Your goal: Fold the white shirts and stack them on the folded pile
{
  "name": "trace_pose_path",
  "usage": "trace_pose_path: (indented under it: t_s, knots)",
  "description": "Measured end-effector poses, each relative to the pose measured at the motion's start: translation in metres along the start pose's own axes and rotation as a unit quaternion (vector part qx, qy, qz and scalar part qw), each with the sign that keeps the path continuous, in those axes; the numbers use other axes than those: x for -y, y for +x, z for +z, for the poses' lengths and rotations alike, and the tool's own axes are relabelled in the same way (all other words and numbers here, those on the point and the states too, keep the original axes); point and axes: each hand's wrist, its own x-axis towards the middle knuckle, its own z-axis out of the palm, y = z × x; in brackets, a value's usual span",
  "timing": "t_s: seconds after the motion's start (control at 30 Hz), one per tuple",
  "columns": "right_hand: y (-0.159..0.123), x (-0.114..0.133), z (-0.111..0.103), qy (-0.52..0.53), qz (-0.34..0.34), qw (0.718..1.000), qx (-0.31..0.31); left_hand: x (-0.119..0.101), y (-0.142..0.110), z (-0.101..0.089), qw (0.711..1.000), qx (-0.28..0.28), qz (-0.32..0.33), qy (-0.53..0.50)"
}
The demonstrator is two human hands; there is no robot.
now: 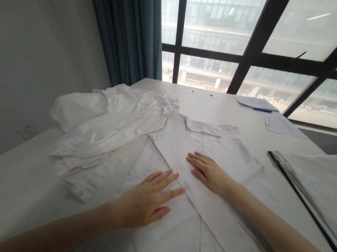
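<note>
A white collared shirt [217, 234] lies spread on the white table, its collar [204, 127] pointing away from me. A folded edge runs diagonally down across it. My left hand [151, 197] rests flat on the cloth, fingers spread, with the fingertips at that folded edge. Farther up and to the right, my right hand [207, 172] lies palm down on the shirt below the collar, its fingers stretched out. Neither hand grips anything. To the left, a loose heap of white clothing [117, 121] touches the shirt's side, with a cuff hanging toward the front.
Folded white cloth [324, 184] with a dark edge lies at the right. Papers [254, 102] and a blue pen [261, 110] are on the table's [192, 104] far right. Behind stand a dark-framed window [211, 55] and a blue curtain [131, 19]; a wall [31, 54] borders the left.
</note>
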Motion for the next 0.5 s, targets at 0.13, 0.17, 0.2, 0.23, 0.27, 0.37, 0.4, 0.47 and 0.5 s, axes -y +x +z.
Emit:
trace_pose_path:
  t_s: [0.13,0.17,0.2,0.23,0.27,0.37,0.4,0.47,0.5]
  knots:
    - [-0.006,-0.005,0.003,-0.032,0.038,0.998,0.045,0.002,-0.001,0.002,1.000,-0.001,0.005,0.003]
    - [-0.007,-0.009,0.003,-0.042,0.049,0.997,0.047,0.002,-0.002,0.002,1.000,-0.003,0.006,0.001]
    - [-0.008,-0.014,0.003,-0.050,0.060,0.996,0.046,0.002,-0.002,0.002,1.000,-0.006,0.007,-0.002]
    - [-0.008,-0.017,0.002,-0.057,0.071,0.995,0.044,0.002,-0.002,0.002,1.000,-0.008,0.007,-0.005]
    - [-0.009,-0.020,0.001,-0.063,0.083,0.994,0.041,0.002,-0.001,0.002,1.000,-0.008,0.007,-0.007]
    - [-0.010,-0.018,0.000,-0.080,0.133,0.987,0.029,0.001,-0.001,0.001,1.000,-0.001,0.002,-0.007]
    - [-0.012,-0.014,0.001,-0.081,0.153,0.985,0.020,0.001,-0.001,0.001,1.000,0.000,0.000,-0.007]
    - [-0.018,0.000,0.003,-0.072,0.175,0.982,0.000,0.001,0.000,0.002,1.000,-0.008,0.000,-0.008]
    - [-0.022,0.009,0.005,-0.064,0.171,0.983,-0.009,0.001,-0.001,0.002,1.000,-0.012,0.002,-0.009]
